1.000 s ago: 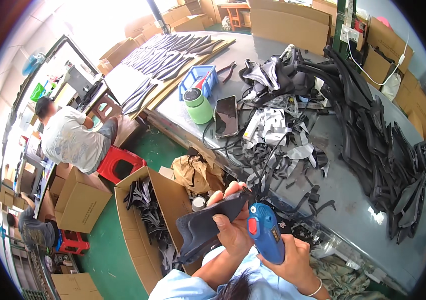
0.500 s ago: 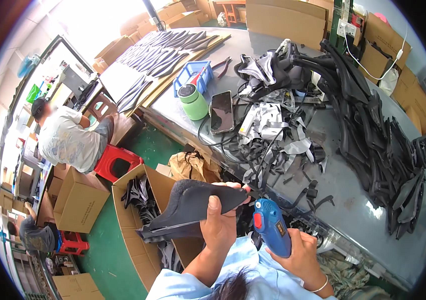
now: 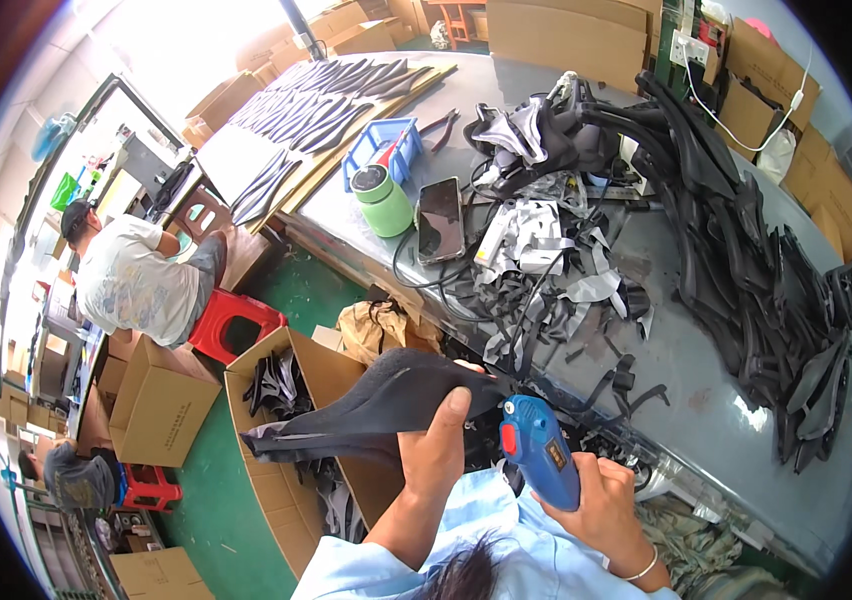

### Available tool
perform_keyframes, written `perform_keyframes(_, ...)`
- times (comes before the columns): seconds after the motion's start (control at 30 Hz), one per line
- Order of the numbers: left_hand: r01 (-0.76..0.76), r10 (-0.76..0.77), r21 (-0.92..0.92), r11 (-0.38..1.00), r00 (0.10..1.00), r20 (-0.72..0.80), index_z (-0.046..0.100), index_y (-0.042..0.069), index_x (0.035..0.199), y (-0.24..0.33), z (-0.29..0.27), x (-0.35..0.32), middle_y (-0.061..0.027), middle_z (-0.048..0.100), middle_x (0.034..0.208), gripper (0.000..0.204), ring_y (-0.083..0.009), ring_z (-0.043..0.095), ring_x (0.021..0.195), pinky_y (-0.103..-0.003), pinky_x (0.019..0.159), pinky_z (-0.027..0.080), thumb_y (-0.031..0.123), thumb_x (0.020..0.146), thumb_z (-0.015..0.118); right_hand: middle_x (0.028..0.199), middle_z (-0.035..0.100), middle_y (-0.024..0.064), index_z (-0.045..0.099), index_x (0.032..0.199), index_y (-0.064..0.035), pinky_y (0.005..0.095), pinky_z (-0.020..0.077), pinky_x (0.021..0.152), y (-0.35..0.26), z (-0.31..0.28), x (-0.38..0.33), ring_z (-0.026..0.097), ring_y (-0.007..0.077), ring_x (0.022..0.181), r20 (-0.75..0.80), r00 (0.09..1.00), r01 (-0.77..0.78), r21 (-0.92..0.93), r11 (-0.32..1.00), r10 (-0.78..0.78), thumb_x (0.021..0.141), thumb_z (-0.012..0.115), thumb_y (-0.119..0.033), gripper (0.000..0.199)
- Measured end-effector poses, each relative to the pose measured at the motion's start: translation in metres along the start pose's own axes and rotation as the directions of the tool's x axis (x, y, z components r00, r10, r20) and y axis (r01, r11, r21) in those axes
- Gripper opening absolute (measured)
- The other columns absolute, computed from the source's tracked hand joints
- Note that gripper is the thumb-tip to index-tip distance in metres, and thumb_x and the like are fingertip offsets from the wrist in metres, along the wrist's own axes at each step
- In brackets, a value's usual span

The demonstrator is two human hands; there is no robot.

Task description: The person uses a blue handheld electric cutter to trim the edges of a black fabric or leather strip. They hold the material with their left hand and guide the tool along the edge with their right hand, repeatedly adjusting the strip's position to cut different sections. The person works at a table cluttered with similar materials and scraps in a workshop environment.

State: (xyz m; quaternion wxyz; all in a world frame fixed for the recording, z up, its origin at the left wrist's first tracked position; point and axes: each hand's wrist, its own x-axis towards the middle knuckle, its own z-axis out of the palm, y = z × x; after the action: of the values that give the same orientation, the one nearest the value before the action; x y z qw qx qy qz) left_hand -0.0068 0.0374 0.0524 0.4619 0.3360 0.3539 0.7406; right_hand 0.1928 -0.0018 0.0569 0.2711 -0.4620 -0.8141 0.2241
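Note:
My left hand [image 3: 434, 437] grips a curved black padded fabric piece [image 3: 371, 408], its thumb on the top face and the fingers beneath. The piece is wide at the left and narrows to the right. In my right hand [image 3: 601, 510] is a blue handheld power tool [image 3: 546, 455] with a red button, fingers wrapped round its body. The tool's head is close to the narrow end of the piece; whether they touch I cannot tell. Below the piece stands an open cardboard box [image 3: 281, 520] with several black pieces [image 3: 281, 385] in it.
On the grey table [image 3: 706, 440] lie fabric scraps [image 3: 536, 270], a phone [image 3: 440, 222], a green bottle [image 3: 383, 202], a blue basket [image 3: 391, 145], pliers [image 3: 443, 130] and a long heap of black pieces [image 3: 726, 260]. A person [image 3: 141, 270] sits on a red stool [image 3: 236, 325] at the left.
The black padded piece has turned in my left hand, its wide end swinging left and out over the box. The power tool has shifted slightly left.

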Motion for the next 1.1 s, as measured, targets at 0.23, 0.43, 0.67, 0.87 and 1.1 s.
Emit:
perform_keyframes(0.23, -0.061, 0.060, -0.085, 0.995, 0.998, -0.020, 0.049, 0.000, 0.119, 0.011, -0.012, -0.002, -0.0161, 0.056, 0.110, 0.035, -0.0255, 0.058, 0.099, -0.044, 0.090, 0.047, 0.017, 0.089, 0.056, 0.062, 0.059, 0.0108, 0.052, 0.093, 0.0010, 0.0347, 0.0457, 0.053, -0.001, -0.002, 0.003, 0.059, 0.0276, 0.052, -0.036, 0.998, 0.043, 0.013, 0.999, -0.042, 0.059, 0.082, -0.022, 0.051)
perform_keyframes(0.43, -0.143, 0.143, 0.003, 0.990, 0.989, -0.037, 0.052, -0.002, 0.113, 0.007, -0.004, -0.004, -0.0122, 0.058, 0.106, 0.031, -0.0205, 0.059, 0.095, -0.036, 0.087, 0.047, 0.006, 0.084, 0.059, 0.059, 0.058, 0.0100, 0.052, 0.094, 0.0014, 0.0337, 0.0453, 0.052, 0.000, -0.001, 0.003, 0.058, 0.0269, 0.050, -0.021, 0.998, 0.056, 0.037, 0.998, -0.055, 0.057, 0.082, -0.020, 0.051)
perform_keyframes(0.67, -0.049, 0.050, 0.016, 0.999, 0.998, -0.031, 0.053, -0.001, 0.108, 0.002, -0.005, -0.006, -0.0082, 0.056, 0.105, 0.026, -0.0138, 0.054, 0.093, -0.028, 0.085, 0.043, 0.003, 0.083, 0.060, 0.058, 0.057, 0.0100, 0.051, 0.091, 0.0011, 0.0334, 0.0466, 0.049, -0.004, -0.001, 0.006, 0.059, 0.0259, 0.050, -0.019, 0.997, 0.071, 0.109, 0.991, -0.069, 0.062, 0.082, -0.023, 0.049)
perform_keyframes(0.87, -0.042, 0.039, 0.066, 0.997, 0.998, 0.049, 0.057, -0.003, 0.107, 0.013, 0.001, -0.003, -0.0074, 0.057, 0.101, 0.026, -0.0127, 0.053, 0.090, -0.026, 0.082, 0.042, 0.001, 0.082, 0.060, 0.058, 0.057, 0.0104, 0.052, 0.091, 0.0014, 0.0339, 0.0475, 0.049, -0.008, -0.002, 0.010, 0.059, 0.0257, 0.050, -0.013, 0.998, 0.058, 0.192, 0.980, -0.057, 0.065, 0.082, -0.027, 0.049)
perform_keyframes(1.1, 0.122, -0.154, 0.202, 0.972, 0.976, 0.155, 0.059, -0.004, 0.104, 0.031, -0.006, 0.005, -0.0062, 0.058, 0.098, 0.024, -0.0113, 0.053, 0.088, -0.024, 0.079, 0.042, 0.000, 0.081, 0.060, 0.061, 0.058, 0.0107, 0.052, 0.090, 0.0010, 0.0338, 0.0473, 0.050, -0.005, -0.002, 0.009, 0.059, 0.0263, 0.051, -0.014, 0.998, 0.068, 0.172, 0.983, -0.067, 0.064, 0.082, -0.027, 0.048)
